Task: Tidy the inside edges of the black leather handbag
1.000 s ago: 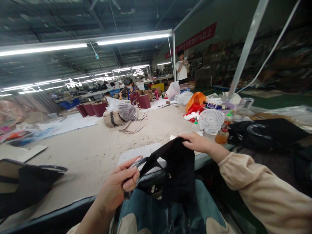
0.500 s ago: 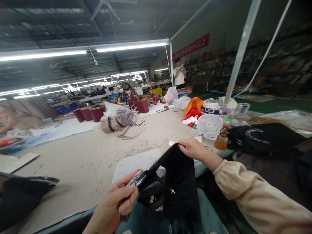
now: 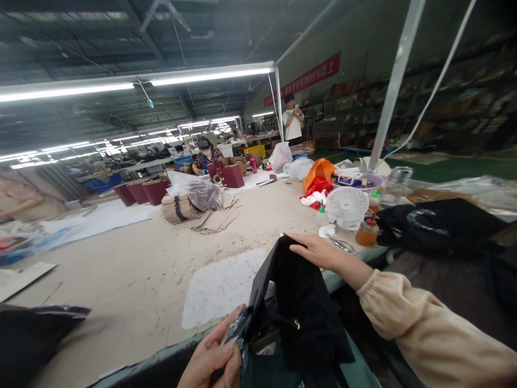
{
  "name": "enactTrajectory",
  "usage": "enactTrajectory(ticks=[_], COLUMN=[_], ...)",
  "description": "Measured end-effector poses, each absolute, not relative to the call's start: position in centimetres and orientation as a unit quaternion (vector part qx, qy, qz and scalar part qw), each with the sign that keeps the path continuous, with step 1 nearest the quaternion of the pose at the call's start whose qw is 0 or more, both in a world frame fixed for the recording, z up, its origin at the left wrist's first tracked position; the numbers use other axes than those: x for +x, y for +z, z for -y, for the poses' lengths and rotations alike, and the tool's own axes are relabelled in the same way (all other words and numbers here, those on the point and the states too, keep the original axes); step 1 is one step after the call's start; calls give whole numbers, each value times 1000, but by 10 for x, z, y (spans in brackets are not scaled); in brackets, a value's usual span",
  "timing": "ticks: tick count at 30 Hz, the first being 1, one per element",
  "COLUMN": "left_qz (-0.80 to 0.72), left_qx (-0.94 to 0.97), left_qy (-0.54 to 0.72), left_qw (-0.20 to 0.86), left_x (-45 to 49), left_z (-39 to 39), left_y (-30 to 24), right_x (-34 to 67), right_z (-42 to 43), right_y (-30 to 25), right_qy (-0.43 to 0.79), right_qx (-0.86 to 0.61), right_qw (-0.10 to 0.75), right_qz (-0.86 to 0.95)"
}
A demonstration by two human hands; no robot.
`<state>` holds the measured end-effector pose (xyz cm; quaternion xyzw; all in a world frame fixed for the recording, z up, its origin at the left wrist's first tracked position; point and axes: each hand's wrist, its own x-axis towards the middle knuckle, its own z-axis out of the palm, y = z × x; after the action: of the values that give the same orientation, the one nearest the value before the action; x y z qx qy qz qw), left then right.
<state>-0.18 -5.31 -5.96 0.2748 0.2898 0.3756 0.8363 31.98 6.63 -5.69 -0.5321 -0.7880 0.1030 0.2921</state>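
Observation:
A black fabric bag [image 3: 311, 307] with a small gold-coloured metal fitting [image 3: 297, 324] is held up at the table's near edge, over my lap. My left hand [image 3: 216, 350] is closed around a dark, clear-plastic-wrapped part [image 3: 236, 331] at the bag's left side, perhaps a handle. At the bag's upper edge, my right hand [image 3: 317, 252] has its fingers on top and the thumb below, gripping the edge. The bag's lower part merges into shadow. A white sheet [image 3: 214, 288] lies on the table just beyond it.
Scissors [image 3: 342, 245], a white fan [image 3: 347, 205] and a bottle of amber liquid [image 3: 367, 233] stand or lie to the right. Another black item [image 3: 440, 223] is farther right. Cardboard pieces [image 3: 180, 209] and maroon boxes [image 3: 232, 177] are farther back. A dark item [image 3: 36, 339] lies near left.
The bag and my left hand have moved right and lower in view. My right fingers have straightened along the bag's edge. The scissors show more clearly.

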Motion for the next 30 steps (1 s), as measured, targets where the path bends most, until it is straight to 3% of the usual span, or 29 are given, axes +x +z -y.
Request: enactTrajectory(ticks=[15, 30], left_qz=[-223, -211], left_qx=[245, 232], left_qy=[405, 444], left_qw=[852, 839], left_x=[-7, -1], left_z=[63, 76], left_y=[-64, -71], right_x=[302, 287], right_z=[-82, -75], right_y=[-54, -40], right_qy=[94, 182], right_qx=[-490, -356], right_qw=[352, 381], right_qz=[792, 834])
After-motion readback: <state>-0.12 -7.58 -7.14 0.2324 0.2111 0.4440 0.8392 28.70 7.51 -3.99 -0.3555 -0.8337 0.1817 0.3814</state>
